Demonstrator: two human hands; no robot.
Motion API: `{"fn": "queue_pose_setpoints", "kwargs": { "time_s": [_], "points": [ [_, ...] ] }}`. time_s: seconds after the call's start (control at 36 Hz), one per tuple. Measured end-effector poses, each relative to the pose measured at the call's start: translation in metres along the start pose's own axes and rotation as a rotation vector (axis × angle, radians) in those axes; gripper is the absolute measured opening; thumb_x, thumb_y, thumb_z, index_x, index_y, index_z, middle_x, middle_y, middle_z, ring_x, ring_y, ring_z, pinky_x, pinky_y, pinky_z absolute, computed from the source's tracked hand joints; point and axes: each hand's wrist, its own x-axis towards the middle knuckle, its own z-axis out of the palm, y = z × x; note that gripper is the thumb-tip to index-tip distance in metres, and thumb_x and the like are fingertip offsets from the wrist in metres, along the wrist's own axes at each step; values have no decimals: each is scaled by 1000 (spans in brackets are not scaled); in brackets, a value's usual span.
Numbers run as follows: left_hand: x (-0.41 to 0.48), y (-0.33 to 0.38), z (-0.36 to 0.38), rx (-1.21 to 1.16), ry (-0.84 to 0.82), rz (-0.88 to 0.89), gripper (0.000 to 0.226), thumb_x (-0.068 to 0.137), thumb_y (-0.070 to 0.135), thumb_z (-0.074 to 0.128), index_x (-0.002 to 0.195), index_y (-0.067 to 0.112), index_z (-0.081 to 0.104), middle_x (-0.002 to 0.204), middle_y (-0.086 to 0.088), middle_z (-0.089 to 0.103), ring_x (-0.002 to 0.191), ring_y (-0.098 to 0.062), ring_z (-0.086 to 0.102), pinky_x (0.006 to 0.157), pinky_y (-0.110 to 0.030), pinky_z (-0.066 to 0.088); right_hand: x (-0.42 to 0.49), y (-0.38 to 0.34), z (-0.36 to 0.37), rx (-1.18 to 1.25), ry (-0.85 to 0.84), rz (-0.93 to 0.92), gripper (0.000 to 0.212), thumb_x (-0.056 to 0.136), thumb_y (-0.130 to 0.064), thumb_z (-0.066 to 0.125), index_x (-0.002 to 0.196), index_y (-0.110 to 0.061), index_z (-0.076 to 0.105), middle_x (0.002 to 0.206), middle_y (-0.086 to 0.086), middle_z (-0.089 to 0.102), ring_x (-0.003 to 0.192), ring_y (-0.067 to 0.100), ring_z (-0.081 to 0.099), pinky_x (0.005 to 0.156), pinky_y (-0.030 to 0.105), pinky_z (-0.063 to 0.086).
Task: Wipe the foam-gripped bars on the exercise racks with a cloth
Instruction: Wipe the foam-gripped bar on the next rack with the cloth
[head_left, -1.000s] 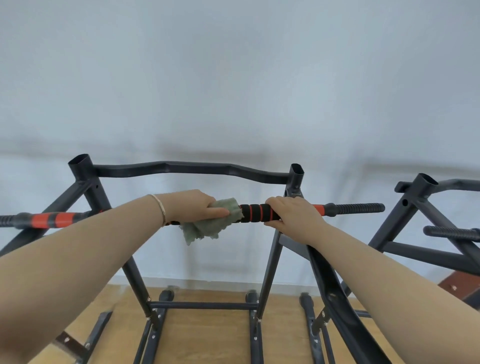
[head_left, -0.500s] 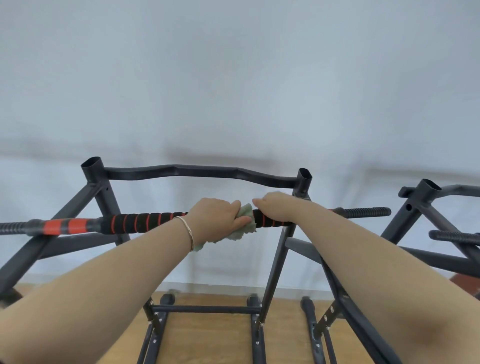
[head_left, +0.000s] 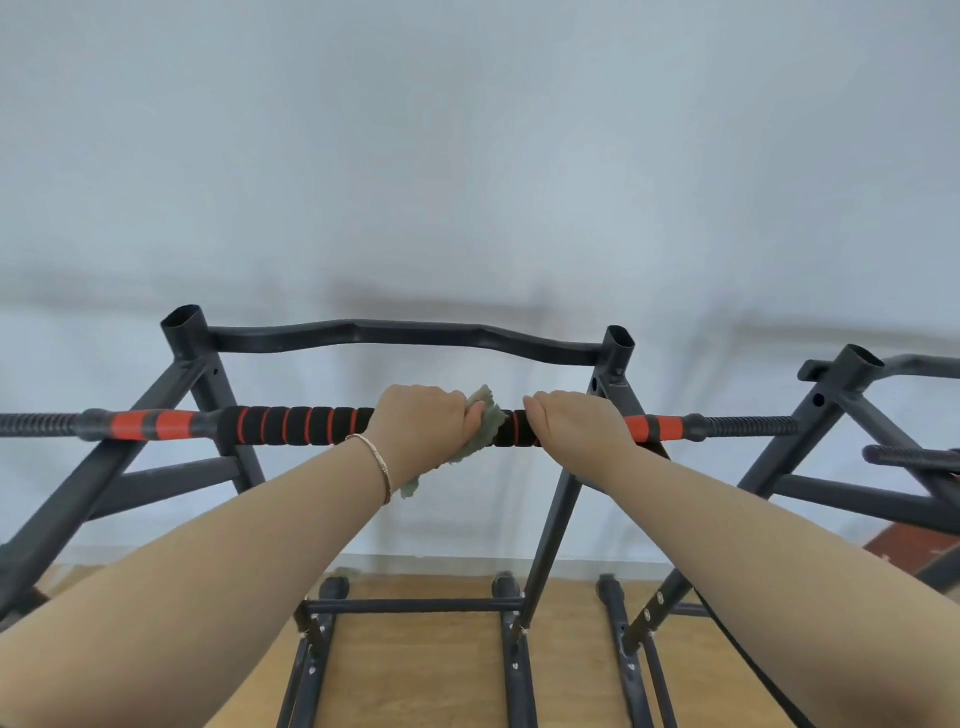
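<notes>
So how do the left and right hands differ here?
The left hand grips the green cloth against the foam-gripped bar; the right hand grips the bar's bare foam. The left wrist carries a bracelet; the right wrist is bare. Both curl over the same bar, knuckles up.

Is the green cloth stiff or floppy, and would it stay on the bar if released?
Probably floppy: the green cloth bunches under the left hand and its loose end hangs below the wrist. Likely light, so once released it would probably slide off the round foam-gripped bar.
</notes>
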Motion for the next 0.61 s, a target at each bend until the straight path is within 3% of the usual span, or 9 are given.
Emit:
{"fn": "queue_pose_setpoints", "kwargs": {
  "time_s": [0.08, 0.14, 0.22, 0.31, 0.39, 0.44, 0.47, 0.56, 0.61],
  "points": [
    [-6, -1, 12, 30, 77, 53, 37, 93, 22, 58, 124, 15, 38, 84, 1, 46, 68, -20, 57, 48, -26, 40, 9, -5, -4, 121, -114, 24, 26, 98, -18, 47, 123, -11, 45, 97, 6, 54, 82, 26, 56, 66, 38, 50],
    [-11, 1, 12, -10, 125, -10, 23, 103, 33, 37, 112, 16, 49, 68, 4, 37, 62, -18, 56, 51, -27, 44, 22, -6, -17, 227, -263, 165, 18, 100, -24, 40, 106, -11, 50, 85, 5, 52, 79, 28, 53, 70, 39, 50],
    [-9, 6, 17, -92, 259, -125, 53, 102, 43, 12, 82, 18, 53, 56, 7, 36, 48, -17, 46, 46, -26, 35, 41, -13, -29, 499, -395, 366, 38, 99, -35, 27, 80, -13, 51, 79, 7, 56, 76, 26, 56, 65, 34, 42],
    [-12, 5, 26, -75, 321, -91, 55, 97, 41, 1, 78, 18, 47, 58, 5, 43, 46, -17, 43, 45, -26, 28, 41, -25, -33, 564, -391, 433, 39, 94, -32, 29, 78, -12, 57, 67, 4, 68, 63, 22, 64, 67, 32, 47],
    [-12, 6, 30, -76, 328, -86, 49, 101, 40, 13, 77, 17, 49, 57, 5, 42, 45, -18, 42, 46, -26, 30, 29, -28, -22, 275, -207, 299, 10, 88, -14, 43, 79, -10, 46, 61, 1, 53, 60, 26, 53, 55, 30, 37],
    [-13, 5, 28, -106, 336, -93, 53, 99, 42, 11, 75, 16, 51, 53, 5, 36, 43, -18, 41, 46, -25, 28, 17, -34, -7, 78, -69, 218, 23, 74, -2, 58, 73, -13, 37, 53, -1, 37, 49, 23, 39, 49, 23, 25],
    [-14, 3, 26, -85, 335, -70, 52, 99, 41, 12, 77, 15, 51, 53, 5, 31, 44, -19, 42, 45, -24, 28, 13, -38, -1, 108, 20, 235, 29, 69, -1, 62, 69, -13, 36, 49, -2, 32, 43, 20, 34, 49, 20, 22],
    [-16, -10, 26, -90, 225, 25, 28, 101, 31, 28, 96, 13, 49, 62, 3, 37, 56, -19, 51, 48, -26, 36, 4, -43, 14, 142, 215, 339, 26, 83, -14, 48, 59, -16, 39, 46, -2, 29, 38, 22, 32, 47, 23, 25],
    [-18, -17, 24, -90, 188, -5, 27, 102, 30, 29, 98, 14, 50, 64, 3, 44, 58, -18, 53, 48, -27, 37, 2, -46, 19, 154, 329, 360, 34, 91, -20, 35, 57, -17, 40, 48, -3, 33, 42, 22, 34, 48, 27, 27]
  ]
}}
